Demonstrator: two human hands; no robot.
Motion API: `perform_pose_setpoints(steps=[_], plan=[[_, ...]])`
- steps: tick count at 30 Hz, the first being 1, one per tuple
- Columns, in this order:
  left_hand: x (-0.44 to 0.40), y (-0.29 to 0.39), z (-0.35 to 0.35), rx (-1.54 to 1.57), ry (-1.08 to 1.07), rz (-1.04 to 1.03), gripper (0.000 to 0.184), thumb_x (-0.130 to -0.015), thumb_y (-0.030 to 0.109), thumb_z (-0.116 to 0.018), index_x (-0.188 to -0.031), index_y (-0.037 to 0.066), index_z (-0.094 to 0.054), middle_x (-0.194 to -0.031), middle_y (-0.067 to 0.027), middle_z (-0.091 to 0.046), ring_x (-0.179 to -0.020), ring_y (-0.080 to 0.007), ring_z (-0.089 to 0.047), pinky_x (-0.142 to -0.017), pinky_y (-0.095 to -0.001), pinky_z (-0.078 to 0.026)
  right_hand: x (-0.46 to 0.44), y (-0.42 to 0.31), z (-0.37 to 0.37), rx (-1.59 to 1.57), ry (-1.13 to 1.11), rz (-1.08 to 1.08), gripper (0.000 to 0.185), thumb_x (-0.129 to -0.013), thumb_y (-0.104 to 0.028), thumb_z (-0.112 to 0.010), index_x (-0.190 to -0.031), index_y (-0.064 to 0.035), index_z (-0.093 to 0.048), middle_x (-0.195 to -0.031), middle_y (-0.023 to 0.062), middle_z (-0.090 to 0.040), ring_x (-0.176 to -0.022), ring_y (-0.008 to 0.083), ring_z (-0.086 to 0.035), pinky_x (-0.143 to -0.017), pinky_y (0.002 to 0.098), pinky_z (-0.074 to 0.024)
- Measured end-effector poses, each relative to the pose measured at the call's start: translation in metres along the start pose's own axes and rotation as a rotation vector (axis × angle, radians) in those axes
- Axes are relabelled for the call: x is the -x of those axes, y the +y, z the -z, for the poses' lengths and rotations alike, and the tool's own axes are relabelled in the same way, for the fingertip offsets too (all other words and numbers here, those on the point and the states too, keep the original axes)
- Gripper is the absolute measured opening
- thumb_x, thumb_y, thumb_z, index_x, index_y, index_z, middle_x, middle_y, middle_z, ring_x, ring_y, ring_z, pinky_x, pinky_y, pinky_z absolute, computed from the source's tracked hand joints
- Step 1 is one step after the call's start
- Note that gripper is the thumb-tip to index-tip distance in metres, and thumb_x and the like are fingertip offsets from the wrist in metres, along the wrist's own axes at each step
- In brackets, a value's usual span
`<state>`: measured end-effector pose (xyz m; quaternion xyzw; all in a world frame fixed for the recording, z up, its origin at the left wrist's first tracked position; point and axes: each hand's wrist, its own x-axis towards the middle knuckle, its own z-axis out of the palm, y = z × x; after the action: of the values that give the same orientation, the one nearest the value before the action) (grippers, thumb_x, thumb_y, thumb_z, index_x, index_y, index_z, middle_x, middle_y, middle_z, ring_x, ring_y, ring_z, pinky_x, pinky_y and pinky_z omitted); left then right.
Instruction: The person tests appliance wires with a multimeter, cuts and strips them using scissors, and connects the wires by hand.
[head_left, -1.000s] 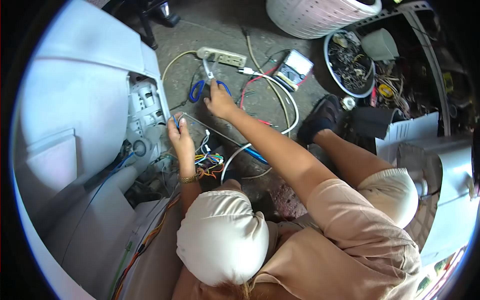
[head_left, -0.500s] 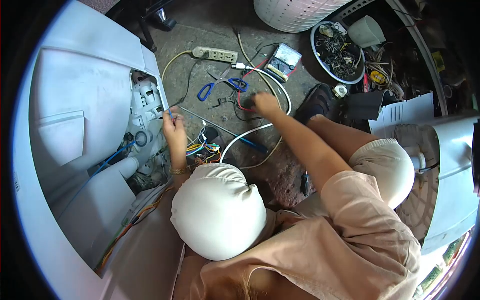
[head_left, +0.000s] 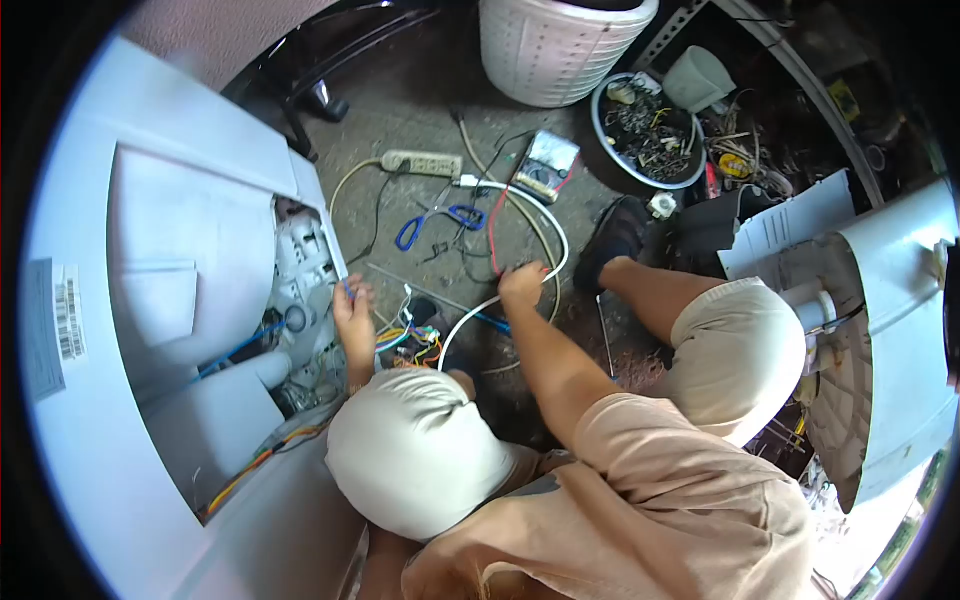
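My left hand (head_left: 353, 308) is beside the edge of the white machine (head_left: 150, 215), its thumb and fingers pinching a thin blue wire (head_left: 347, 287). My right hand (head_left: 522, 286) is closed over the floor beside the white cable (head_left: 562, 232), with the red test lead (head_left: 492, 232) running into its fingers. Blue-handled scissors (head_left: 465, 216) lie open on the floor. Behind them are a power strip (head_left: 425, 163) and a multimeter (head_left: 548, 165). Coloured wires with white connectors (head_left: 410, 338) lie between my left hand and the knee.
A white perforated basket (head_left: 560, 50) stands at the back. Right of it, a round basin (head_left: 602, 130) holds small metal parts, beside a pale bucket (head_left: 697, 80). Grey metal panels (head_left: 790, 215) and a large drum-like part (head_left: 850, 370) are at the right.
The scissors, in my right hand at first, now lie on the floor. My right hand has moved toward my body and closed on the red lead. My left hand remains by the machine edge.
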<state>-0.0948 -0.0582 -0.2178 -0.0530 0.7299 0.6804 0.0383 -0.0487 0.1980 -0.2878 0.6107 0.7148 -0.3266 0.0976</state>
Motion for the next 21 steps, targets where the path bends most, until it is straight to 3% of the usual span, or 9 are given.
perform_pose_setpoints(steps=[3, 4, 7, 11, 14, 16, 17, 18, 21], plan=[[0.004, 0.009, 0.003, -0.059, 0.023, 0.013, 0.019, -0.092, 0.009, -0.049, -0.109, 0.001, -0.052, -0.083, -0.0019, -0.054, -0.070, -0.0053, -0.049, -0.058, -0.0176, -0.038, -0.001, 0.005, 0.000, -0.026, 0.008, 0.017, 0.033, -0.080, -0.017, -0.063, -0.107, -0.0068, -0.049, -0.111, 0.0156, -0.056, -0.102, 0.0354, -0.059, -0.083, 0.0459, -0.0479], [0.004, 0.010, 0.004, -0.069, 0.028, 0.048, 0.018, -0.092, 0.009, -0.049, -0.107, 0.001, -0.053, -0.081, -0.0017, -0.054, -0.070, -0.0048, -0.048, -0.057, -0.0176, -0.037, -0.003, 0.007, -0.006, -0.150, 0.148, 0.027, 0.027, -0.078, -0.009, -0.060, -0.103, -0.0064, -0.048, -0.105, 0.0141, -0.057, -0.096, 0.0350, -0.060, -0.080, 0.0454, -0.0478], [0.004, 0.008, 0.001, -0.145, 0.053, 0.055, 0.018, -0.093, 0.014, -0.050, -0.104, 0.003, -0.058, -0.074, 0.0016, -0.053, -0.058, -0.0013, -0.039, -0.049, -0.0173, -0.029, -0.002, 0.004, -0.016, -0.509, 0.225, 0.382, 0.024, -0.075, -0.003, -0.056, -0.097, -0.0047, -0.048, -0.097, 0.0150, -0.057, -0.088, 0.0357, -0.059, -0.076, 0.0450, -0.0458], [0.004, -0.002, -0.008, -0.149, -0.007, -0.053, 0.024, -0.092, 0.020, -0.054, -0.111, 0.006, -0.060, -0.073, 0.0032, -0.056, -0.048, -0.0001, -0.031, -0.042, -0.0182, -0.023, 0.070, -0.047, 0.028, -0.554, 0.022, 1.192, 0.021, -0.070, 0.007, -0.052, -0.089, -0.0025, -0.050, -0.088, 0.0165, -0.053, -0.087, 0.0365, -0.054, -0.075, 0.0434, -0.0429], [0.009, 0.027, -0.026, -0.144, -0.072, 0.111, 0.026, -0.092, 0.017, -0.054, -0.111, 0.001, -0.061, -0.088, -0.0033, -0.062, -0.077, -0.0090, -0.047, -0.071, -0.0251, -0.036, 0.098, -0.060, 0.027, -0.555, -0.245, 1.385, 0.022, -0.070, 0.008, -0.053, -0.090, -0.0014, -0.048, -0.087, 0.0171, -0.053, -0.087, 0.0372, -0.054, -0.073, 0.0418, -0.0438], [0.007, 0.018, -0.025, -0.196, -0.102, 0.064, 0.026, -0.091, 0.016, -0.054, -0.109, -0.001, -0.061, -0.092, -0.0045, -0.063, -0.084, -0.0107, -0.055, -0.077, -0.0260, -0.043, 0.109, -0.062, 0.018, -0.592, -0.276, 1.341, 0.021, -0.072, 0.008, -0.055, -0.089, -0.0009, -0.047, -0.087, 0.0172, -0.053, -0.084, 0.0373, -0.055, -0.071, 0.0413, -0.0447], [-0.001, 0.001, -0.025, -0.228, -0.120, -0.069, 0.025, -0.090, 0.016, -0.056, -0.108, -0.001, -0.062, -0.091, -0.0028, -0.063, -0.076, -0.0081, -0.054, -0.070, -0.0233, -0.045, 0.112, -0.066, 0.015, -0.606, -0.288, 1.323, 0.021, -0.072, 0.008, -0.056, -0.089, -0.0006, -0.047, -0.087, 0.0172, -0.054, -0.082, 0.0374, -0.056, -0.069, 0.0410, -0.0451], [-0.002, -0.001, -0.025, -0.157, -0.164, -0.052, 0.023, -0.089, 0.017, -0.058, -0.106, 0.002, -0.063, -0.084, 0.0020, -0.062, -0.060, -0.0019, -0.045, -0.051, -0.0185, -0.036, 0.117, -0.069, 0.015, -0.608, -0.327, 1.352, 0.023, -0.073, 0.008, -0.056, -0.092, -0.0008, -0.047, -0.086, 0.0180, -0.055, -0.082, 0.0383, -0.056, -0.069, 0.0421, -0.0451], [-0.002, -0.008, -0.021, -0.010, -0.117, 0.063, 0.019, -0.088, 0.017, -0.060, -0.102, 0.006, -0.064, -0.075, 0.0057, -0.058, -0.051, 0.0012, -0.036, -0.042, -0.0175, -0.025, 0.118, -0.076, 0.013, -0.549, -0.408, 1.426, 0.023, -0.074, 0.007, -0.055, -0.093, -0.0014, -0.048, -0.086, 0.0173, -0.056, -0.083, 0.0380, -0.057, -0.069, 0.0422, -0.0456]])
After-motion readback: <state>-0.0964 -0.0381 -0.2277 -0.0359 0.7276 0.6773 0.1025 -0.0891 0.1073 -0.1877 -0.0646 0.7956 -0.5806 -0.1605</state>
